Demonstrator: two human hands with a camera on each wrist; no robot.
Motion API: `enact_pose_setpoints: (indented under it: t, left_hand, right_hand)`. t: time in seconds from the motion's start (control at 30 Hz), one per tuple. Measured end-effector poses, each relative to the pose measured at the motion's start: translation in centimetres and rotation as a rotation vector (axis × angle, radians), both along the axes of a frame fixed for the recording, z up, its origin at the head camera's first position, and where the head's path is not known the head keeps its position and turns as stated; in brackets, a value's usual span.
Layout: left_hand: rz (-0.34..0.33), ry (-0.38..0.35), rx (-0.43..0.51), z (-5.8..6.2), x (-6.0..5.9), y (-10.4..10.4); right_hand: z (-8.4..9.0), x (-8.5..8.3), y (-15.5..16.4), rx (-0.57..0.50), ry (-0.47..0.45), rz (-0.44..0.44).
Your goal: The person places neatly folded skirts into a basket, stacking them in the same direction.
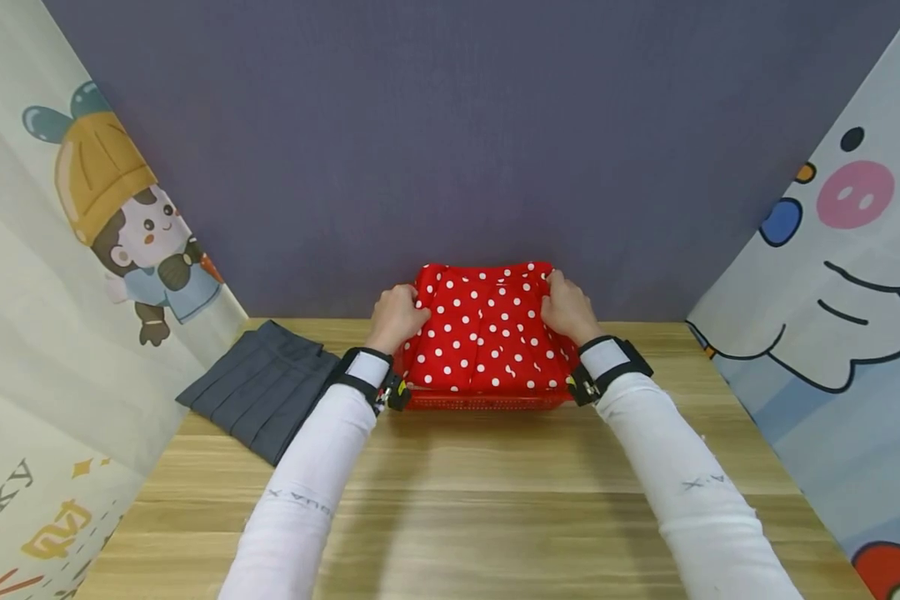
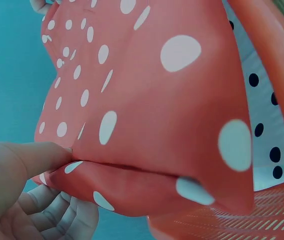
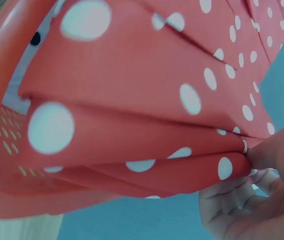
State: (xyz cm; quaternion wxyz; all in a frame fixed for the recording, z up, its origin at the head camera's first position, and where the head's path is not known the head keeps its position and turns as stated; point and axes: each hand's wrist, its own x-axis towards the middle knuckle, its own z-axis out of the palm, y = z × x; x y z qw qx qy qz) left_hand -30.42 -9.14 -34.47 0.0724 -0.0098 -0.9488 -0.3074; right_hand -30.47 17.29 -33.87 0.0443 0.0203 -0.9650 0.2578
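Two hands held a folded red garment with white polka dots [image 1: 483, 329], which sat in a red plastic basket [image 1: 480, 402] on the wooden tabletop [image 1: 465, 492], its far end raised against the purple back wall [image 1: 465, 142]. The left hand [image 1: 395, 317] gripped the garment's left edge, its fingers [image 2: 56, 210] curled under the folded layers and its thumb pressed on top, so the cloth was pinched between them. The right hand [image 1: 567, 307] gripped the garment's right edge likewise, its fingers [image 3: 232, 200] curled beneath the stacked folds and its thumb closing from above. The basket's perforated wall showed just under the cloth in both wrist views, with a white lining with dark dots [image 2: 262, 100] inside it. Left of the basket, near it but apart, a folded dark grey pleated garment [image 1: 262, 387] lay on the tabletop. Cartoon-printed curtains [image 1: 67, 275] hung at either side of the tabletop.
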Motion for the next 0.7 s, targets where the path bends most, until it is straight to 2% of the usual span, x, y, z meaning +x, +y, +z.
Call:
enact_pose_setpoints:
  t: [0.3, 0.5, 0.7]
  left_hand:
    - [0.009, -0.009, -0.034, -0.7, -1.2, 0.6]
    - [0.015, -0.001, -0.080, -1.8, -1.8, 0.8]
    - [0.025, -0.056, -0.067, -3.1, -2.1, 1.2]
  right_hand:
    - [-0.8, -0.9, 0.0, -0.027, -0.031, -0.053]
    - [-1.9, -1.3, -0.1, -0.030, -0.069, -0.068]
    - [-3.0, -1.6, -0.5, -0.023, -0.113, -0.090]
